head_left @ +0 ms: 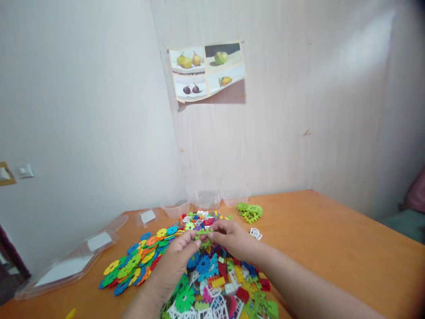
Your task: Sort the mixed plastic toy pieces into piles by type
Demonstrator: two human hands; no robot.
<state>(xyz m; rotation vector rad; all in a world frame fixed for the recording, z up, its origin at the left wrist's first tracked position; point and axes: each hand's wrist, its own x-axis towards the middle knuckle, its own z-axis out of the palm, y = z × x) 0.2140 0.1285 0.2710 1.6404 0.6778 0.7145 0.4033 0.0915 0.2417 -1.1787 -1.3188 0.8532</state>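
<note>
My left hand (pixel 176 257) and my right hand (pixel 234 239) meet above a heap of toy pieces, fingers pinched on light green plastic building pieces (pixel 205 243). The fingers partly cover these pieces, so I cannot tell how many there are or whether they are joined. Below lies a mixed pile of bricks (pixel 242 294), blue notched discs (pixel 203 264) and white lattice pieces (pixel 219 305). Beyond my right hand sits a group of light green lattice pieces (pixel 249 212), with a small white lattice piece (pixel 255 233) nearer to me.
Overlapping colourful notched discs (pixel 133 265) spread to the left on the orange-brown table (pixel 332 248). Clear plastic containers (pixel 207 199) stand along the back wall. Clear lids (pixel 63 272) with white labels line the left edge. A fruit picture (pixel 207 73) hangs above.
</note>
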